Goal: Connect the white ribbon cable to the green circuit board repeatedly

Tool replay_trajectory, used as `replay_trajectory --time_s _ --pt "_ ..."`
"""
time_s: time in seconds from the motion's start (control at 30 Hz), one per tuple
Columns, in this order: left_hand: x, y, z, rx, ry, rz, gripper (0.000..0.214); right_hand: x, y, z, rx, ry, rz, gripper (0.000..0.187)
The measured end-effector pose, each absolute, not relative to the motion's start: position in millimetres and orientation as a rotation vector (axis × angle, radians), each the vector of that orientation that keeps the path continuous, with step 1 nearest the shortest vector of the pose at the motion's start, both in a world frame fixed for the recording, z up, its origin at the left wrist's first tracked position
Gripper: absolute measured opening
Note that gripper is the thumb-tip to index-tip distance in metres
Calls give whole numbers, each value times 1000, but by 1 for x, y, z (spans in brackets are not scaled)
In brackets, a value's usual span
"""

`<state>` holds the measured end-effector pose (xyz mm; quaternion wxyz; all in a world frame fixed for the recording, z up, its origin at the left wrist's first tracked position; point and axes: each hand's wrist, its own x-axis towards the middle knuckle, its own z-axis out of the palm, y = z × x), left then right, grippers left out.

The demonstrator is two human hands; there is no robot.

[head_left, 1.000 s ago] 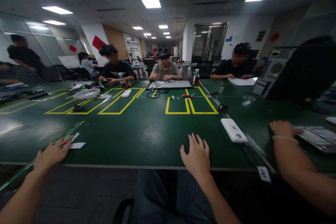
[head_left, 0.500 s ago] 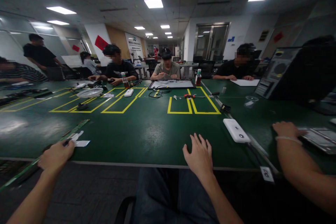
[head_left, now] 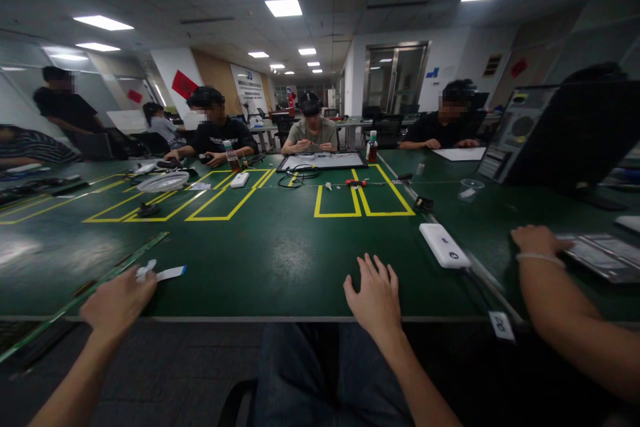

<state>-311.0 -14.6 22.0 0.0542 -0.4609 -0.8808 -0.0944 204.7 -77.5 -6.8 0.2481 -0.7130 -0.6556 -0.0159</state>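
My left hand [head_left: 117, 301] is at the near edge of the green table [head_left: 280, 253], fingers curled. Its fingertips pinch the end of a small white strip with a blue tip [head_left: 163, 273]. A long thin green strip [head_left: 107, 275] lies just left of it, running off the table edge. My right hand [head_left: 374, 293] rests flat on the table near the front edge, fingers spread and holding nothing. A white power bank [head_left: 444, 245] lies to its right.
A neighbour's arm with a wristband [head_left: 541, 248] reaches to a flat grey device [head_left: 597, 257] at the right. Yellow tape boxes [head_left: 340, 203], a white fan [head_left: 163, 181], cables, a bottle [head_left: 371, 147], a plastic cup [head_left: 470, 189] and a computer case [head_left: 555, 137] lie further back. Several people sit opposite.
My left hand curled from flat into a pinch and drew back toward the edge; the white strip shifted slightly right and turned. My right hand stayed flat.
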Motion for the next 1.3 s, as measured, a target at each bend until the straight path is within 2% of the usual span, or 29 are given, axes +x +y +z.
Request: replay_trajectory --time_s 0.1,0.2,0.43,0.57,0.8,1.0,1.3 --pt "-281 -4 18 -1480 -2742 -145 72 205 -77 -7 -1952 -1786 -41 54" --pt "-239 3 13 -1686 -2631 -176 72 205 -78 -6 -1955 -1792 -36 55" --pt "-132 -7 2 -2310 -1967 -519 49 206 -79 -6 -1922 -1804 -34 56" --pt "-89 -21 -2 -2691 -1688 -659 43 206 -80 -5 -1845 -1851 -27 57" --pt "-32 -44 0 -3124 -1101 -643 61 209 -86 -2 -1514 -2005 3 45" --pt "-11 -55 3 -3214 -952 -572 69 209 -87 -2 -1447 -2051 43 36" --pt "-15 -57 6 -3224 -959 -498 62 208 -88 -1 -1469 -2045 47 35"
